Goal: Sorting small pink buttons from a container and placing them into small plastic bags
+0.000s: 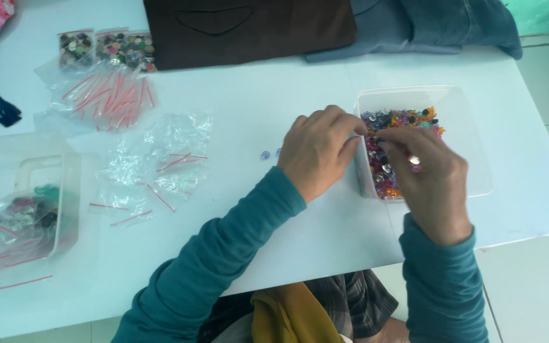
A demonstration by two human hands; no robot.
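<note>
A clear plastic tub (465,108) on the white table (262,95) holds a heap of small coloured buttons (401,121) at its left side. My left hand (319,152) rests against the tub's left wall, fingers curled at its rim. My right hand (430,174) reaches into the tub over the buttons, fingers pinched together among them; whether it grips one is hidden. Two small pale buttons (270,154) lie on the table just left of my left hand.
Empty small zip bags with red strips (154,159) lie scattered at centre left. Filled button bags (106,47) sit at the far left. A clear tub with bagged buttons (27,209) stands at left. Brown cloth (249,28) and blue denim (427,22) lie along the far edge.
</note>
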